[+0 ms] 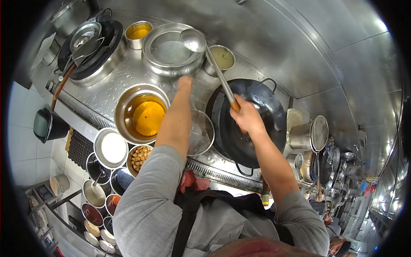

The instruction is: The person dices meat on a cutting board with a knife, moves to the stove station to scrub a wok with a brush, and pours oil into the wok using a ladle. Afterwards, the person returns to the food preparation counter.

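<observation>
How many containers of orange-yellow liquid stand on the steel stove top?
2: a large bowl, beside the left forearm, and a small pot, farther back, left of the wide silver pot. Others may be hidden.

The left forearm (pixel 175 122) reaches toward the upper centre, the left hand (pixel 185 83) foreshortened, its fingers unclear. The right forearm (pixel 274 165) slants up-left from lower right, the right hand (pixel 248 115) curled closed right of centre.
</observation>
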`<state>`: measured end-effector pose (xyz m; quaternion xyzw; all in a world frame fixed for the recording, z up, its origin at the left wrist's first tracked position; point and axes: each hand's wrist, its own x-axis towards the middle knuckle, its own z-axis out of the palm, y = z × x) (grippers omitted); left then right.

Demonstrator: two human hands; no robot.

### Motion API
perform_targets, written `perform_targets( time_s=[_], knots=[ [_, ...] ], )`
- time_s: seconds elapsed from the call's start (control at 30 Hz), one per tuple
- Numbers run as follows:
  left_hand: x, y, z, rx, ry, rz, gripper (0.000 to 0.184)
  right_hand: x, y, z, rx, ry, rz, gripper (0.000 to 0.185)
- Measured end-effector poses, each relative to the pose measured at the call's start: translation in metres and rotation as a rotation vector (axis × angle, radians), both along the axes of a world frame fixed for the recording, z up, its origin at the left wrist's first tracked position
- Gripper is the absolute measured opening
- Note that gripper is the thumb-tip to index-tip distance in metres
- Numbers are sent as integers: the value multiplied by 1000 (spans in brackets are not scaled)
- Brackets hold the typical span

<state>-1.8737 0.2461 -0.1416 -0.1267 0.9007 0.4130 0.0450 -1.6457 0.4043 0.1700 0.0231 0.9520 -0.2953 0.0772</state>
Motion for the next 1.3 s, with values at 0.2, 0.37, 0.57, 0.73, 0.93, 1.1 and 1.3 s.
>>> perform_targets(
  time_s=[0.2, 0.37, 0.57, 0.73, 0.93, 1.1, 1.3],
  knots=[
    [7, -17, 7, 521, -254, 268, 27, -60, -27, -55, -395, -205, 10, 32],
    [6, -52, 48, 60, -87, 236, 38, -22, -25, -48, -1123, -312, -201, 25],
    [-19, -53, 41, 479, -143, 263, 40, 31, -1, 8, -1179, -285, -232, 41],
    [19, -34, 91, 817, -182, 373, 43, 42, 19, 19, -1251, -257, -272, 37],
    [104, -5, 82, -165, 338, -202, 26, 37, 68, 16, -1280, -57, -396, 25],
    [222, -23, 142, -275, 125, -511, 30, 41, 173, 2, -1088, 145, -529, 16],
    [356, -74, 131, -115, 137, -549, 45, 137, 293, -36, -141, 92, -658, 25]
  ],
)
